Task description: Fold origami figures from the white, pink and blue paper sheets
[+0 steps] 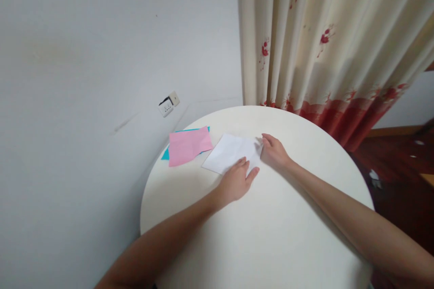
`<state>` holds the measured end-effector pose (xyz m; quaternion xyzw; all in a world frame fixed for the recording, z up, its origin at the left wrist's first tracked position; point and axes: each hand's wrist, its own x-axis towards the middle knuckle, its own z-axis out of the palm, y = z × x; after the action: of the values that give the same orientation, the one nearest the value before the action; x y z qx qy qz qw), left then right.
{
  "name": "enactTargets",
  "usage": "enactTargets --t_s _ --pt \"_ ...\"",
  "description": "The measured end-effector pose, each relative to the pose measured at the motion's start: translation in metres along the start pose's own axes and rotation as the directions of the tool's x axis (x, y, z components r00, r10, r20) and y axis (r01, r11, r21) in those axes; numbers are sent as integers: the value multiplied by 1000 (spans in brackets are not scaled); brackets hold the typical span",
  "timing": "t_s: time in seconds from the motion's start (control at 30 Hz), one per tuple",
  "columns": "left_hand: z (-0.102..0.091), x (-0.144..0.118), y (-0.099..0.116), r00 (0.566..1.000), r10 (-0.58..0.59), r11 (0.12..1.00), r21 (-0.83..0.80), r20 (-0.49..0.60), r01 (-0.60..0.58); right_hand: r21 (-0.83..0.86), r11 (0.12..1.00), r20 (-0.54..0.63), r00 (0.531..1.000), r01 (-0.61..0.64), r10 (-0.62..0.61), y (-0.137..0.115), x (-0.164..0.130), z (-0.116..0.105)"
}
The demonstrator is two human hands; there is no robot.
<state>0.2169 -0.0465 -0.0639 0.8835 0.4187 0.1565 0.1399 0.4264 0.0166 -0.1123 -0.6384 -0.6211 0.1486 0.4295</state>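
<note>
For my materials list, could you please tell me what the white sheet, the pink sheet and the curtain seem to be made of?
White sheet: apparently matte paper; thin, faintly creased.
Pink sheet: likely matte paper too; thin, no gloss showing.
Curtain: probably dull-finished fabric, hanging in soft folds; fibre unclear.

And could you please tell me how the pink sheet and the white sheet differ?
The pink sheet lies over a blue sheet; the white sheet lies beside them. No hand touches the pink sheet; the left hand rests on the white sheet. Both are on the round table.
</note>
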Motion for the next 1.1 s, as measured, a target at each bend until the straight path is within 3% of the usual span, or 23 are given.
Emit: enactTargets --t_s 0.07,0.13,0.23,0.3,0.4,0.5,0.67,0.9,1.0,1.1 --pt "-5 2 -1 999 47 988 -150 -9 -48 14 1000 -111 994 -5 6 -1 2 -7" --pt "-15 9 -12 993 70 971 -223 -91 -88 -25 999 -224 973 47 -51 -9 1 -13" --pt "-27 25 -44 977 123 986 -87 -176 -139 -117 976 -255 944 186 -210 -31 -9 -16" --pt "-27 32 -65 970 215 976 69 -116 -208 -160 951 -153 945 264 -288 -48 -20 -9" --pt "-14 36 -82 971 235 953 189 40 -238 -253 892 161 926 374 -343 -67 -39 9" --pt "5 33 -79 981 161 960 214 106 -180 -395 854 330 920 340 -213 -66 -51 24" --pt "21 29 -67 989 104 973 197 107 -123 -483 815 394 911 319 -123 -45 -51 25" --pt "17 31 -76 999 39 971 234 10 -40 -506 787 419 898 353 -134 -40 -49 21" --pt "4 36 -82 997 38 975 220 -72 -21 -506 784 430 893 359 -131 -39 -49 20" --pt "-28 39 -98 978 57 971 240 -200 -8 -503 785 444 887 362 -124 -38 -48 18"
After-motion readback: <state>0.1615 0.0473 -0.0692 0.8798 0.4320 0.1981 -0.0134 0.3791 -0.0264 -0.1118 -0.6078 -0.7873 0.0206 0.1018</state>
